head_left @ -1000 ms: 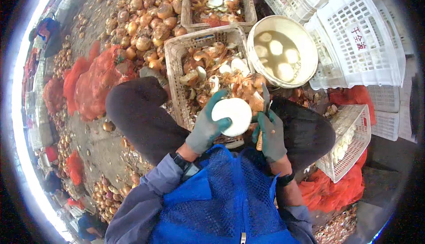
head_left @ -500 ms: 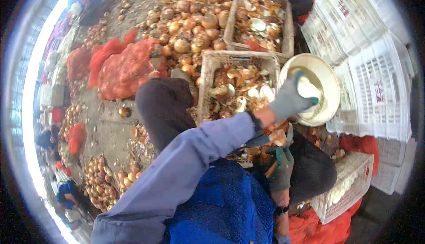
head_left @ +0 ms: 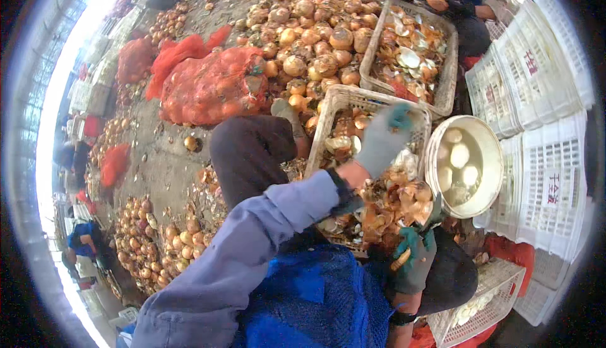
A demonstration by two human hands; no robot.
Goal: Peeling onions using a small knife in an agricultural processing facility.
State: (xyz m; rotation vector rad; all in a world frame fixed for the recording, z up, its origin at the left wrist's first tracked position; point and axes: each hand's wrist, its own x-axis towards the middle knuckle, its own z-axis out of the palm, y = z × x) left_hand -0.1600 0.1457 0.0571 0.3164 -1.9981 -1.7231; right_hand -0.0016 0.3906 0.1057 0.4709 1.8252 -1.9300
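Observation:
My left hand (head_left: 382, 143), in a grey glove with green fingertips, hangs over the near crate (head_left: 327, 105) of onion skins, somewhat blurred. Its fingers reach forward, and nothing shows in them. Lower down, my right hand (head_left: 415, 259), gloved alike, is closed round a knife (head_left: 400, 260) with a wooden handle; much of the blade is hidden. Brown skins and onions (head_left: 413, 200) heap up just ahead of that hand. Right of the crate stands a round cream bucket (head_left: 432, 171), where several peeled onions (head_left: 460, 155) sit in cloudy water.
Beyond lies a second crate of peelings (head_left: 447, 99), with another person's hand (head_left: 437, 0) holding an onion. White crates (head_left: 549, 177) stack up at right. A loose onion pile (head_left: 315, 39) and a red mesh sack (head_left: 214, 89) are at far left. A crate (head_left: 476, 307) with peeled onions stands lower right.
My left hand has moved left from the bucket to above the near crate and has let go of a peeled onion. My right hand, still on the knife, is slightly lower; the view has shifted.

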